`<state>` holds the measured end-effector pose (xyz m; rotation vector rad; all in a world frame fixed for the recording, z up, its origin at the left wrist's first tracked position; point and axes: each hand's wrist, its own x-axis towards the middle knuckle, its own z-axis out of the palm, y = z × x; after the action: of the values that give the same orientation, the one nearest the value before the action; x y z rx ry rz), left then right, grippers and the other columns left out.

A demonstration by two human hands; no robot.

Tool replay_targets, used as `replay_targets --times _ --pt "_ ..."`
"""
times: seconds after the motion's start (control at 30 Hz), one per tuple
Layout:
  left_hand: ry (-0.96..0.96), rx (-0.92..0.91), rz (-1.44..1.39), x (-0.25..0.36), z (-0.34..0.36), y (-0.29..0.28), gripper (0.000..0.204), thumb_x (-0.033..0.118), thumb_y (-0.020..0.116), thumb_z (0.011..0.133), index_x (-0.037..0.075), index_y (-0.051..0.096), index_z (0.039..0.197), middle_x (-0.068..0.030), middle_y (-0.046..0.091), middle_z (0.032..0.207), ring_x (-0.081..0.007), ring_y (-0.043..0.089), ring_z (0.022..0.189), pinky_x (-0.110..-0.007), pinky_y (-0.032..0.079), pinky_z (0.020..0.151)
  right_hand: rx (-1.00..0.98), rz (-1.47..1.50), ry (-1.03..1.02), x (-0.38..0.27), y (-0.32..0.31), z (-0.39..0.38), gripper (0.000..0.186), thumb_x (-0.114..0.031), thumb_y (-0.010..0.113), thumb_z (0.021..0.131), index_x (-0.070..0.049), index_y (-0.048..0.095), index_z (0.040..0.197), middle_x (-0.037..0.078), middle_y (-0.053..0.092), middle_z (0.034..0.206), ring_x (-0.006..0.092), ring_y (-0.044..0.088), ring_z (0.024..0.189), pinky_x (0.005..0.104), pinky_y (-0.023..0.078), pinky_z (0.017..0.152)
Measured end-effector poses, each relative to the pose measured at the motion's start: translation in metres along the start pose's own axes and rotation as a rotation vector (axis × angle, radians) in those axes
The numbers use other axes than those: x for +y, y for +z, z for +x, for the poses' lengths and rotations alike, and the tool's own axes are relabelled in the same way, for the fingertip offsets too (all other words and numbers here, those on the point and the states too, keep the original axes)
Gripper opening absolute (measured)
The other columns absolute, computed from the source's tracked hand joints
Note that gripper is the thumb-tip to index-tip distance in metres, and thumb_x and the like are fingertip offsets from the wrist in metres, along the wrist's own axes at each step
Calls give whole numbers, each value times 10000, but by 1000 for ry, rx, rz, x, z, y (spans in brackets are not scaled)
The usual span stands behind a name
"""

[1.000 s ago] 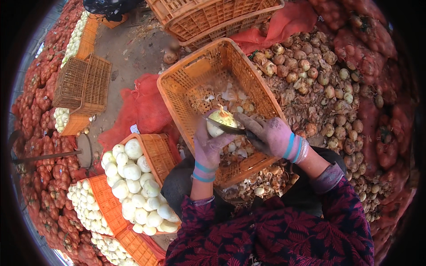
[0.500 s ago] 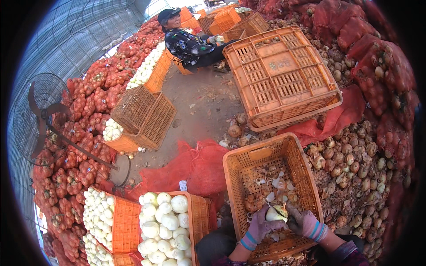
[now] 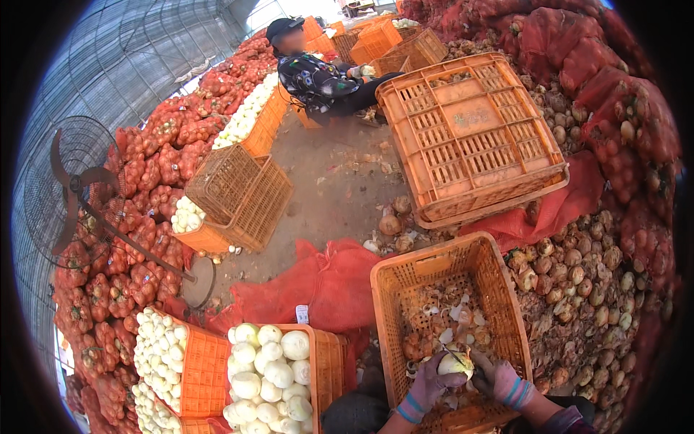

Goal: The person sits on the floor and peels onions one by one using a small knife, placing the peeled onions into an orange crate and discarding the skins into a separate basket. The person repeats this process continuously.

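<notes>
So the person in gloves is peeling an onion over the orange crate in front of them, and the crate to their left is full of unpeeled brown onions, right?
Not quite. The head view shows the crate on the left full of peeled white onions, not brown ones. The rest holds: gloved left hand and right hand hold an onion over the orange crate.

Both forearms (image 3: 549,416) run off the lower edge. The left hand (image 3: 428,382) and right hand (image 3: 502,380) cover much of the onion (image 3: 455,363), and whether a blade lies there is too small to tell.
</notes>
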<state>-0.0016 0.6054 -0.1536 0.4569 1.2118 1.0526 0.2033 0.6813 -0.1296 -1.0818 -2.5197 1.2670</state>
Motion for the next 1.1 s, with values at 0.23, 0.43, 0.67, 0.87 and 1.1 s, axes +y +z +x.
replay_targets --times 0.23,0.43,0.67,0.87,1.1 --pt "-68 -135 -142 4 0 -13 774 312 830 759 -63 537 1369 -79 695 1078 -188 679 946 -343 549 838 43 -95 -120 17 9 -3 730 -230 733 877 -75 422 1518 225 709 951 413 694 756 489 562 688" --pt "-24 -169 5 22 -6 0 703 327 811 744 -35 576 1298 -68 690 1016 -165 670 872 -309 545 767 44 -14 -8 13 11 -2 704 -209 726 881 -55 435 1503 209 721 909 409 699 764 481 556 680" --pt "39 -153 34 22 -8 2 589 259 802 738 4 622 1237 -46 689 921 -109 637 752 -258 516 661 5 322 49 23 24 -6 734 -182 716 904 -49 389 1547 179 699 831 344 702 731 415 541 669" --pt "-19 -193 -7 8 -1 -6 837 387 839 722 -70 540 1356 -86 686 971 -169 672 794 -311 557 678 -90 334 164 5 8 -7 708 -174 706 898 -54 418 1534 181 710 838 355 707 765 411 545 687" --pt "-44 -171 -182 -18 5 -13 666 207 784 739 -45 590 1325 -88 717 1086 -181 686 961 -312 545 876 179 -81 -263 13 8 -9 725 -162 721 864 -64 433 1522 249 685 1009 385 701 874 422 548 727"
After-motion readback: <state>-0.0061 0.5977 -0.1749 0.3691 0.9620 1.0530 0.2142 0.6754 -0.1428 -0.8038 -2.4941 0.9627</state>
